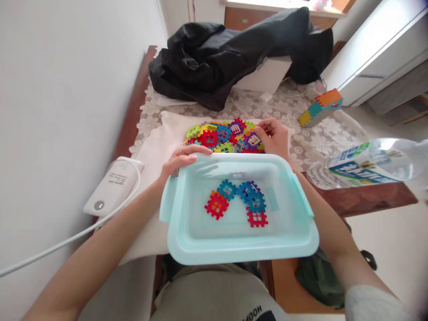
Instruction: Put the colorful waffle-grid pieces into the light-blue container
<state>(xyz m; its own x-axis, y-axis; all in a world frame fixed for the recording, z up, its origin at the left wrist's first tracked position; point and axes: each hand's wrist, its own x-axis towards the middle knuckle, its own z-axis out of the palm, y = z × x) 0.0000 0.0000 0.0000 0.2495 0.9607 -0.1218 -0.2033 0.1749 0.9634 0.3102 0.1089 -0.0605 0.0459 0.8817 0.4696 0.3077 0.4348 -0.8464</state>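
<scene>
While left hand (pixel 182 161) steadies tub (pixel 187 240), right hand (pixel 274 136) on tiles (pixel 224 136)

A plastic tub (pixel 187 243) sits at six o'clock with a few interlocking tiles (pixel 238 201) in it. At twelve of it lies a tile pile (pixel 223 133); a water bottle (pixel 368 167) at three; a jacket (pixel 234 53) beyond.

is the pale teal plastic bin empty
No, the pale teal plastic bin holds a few interlocking tiles, red, blue and purple.
</scene>
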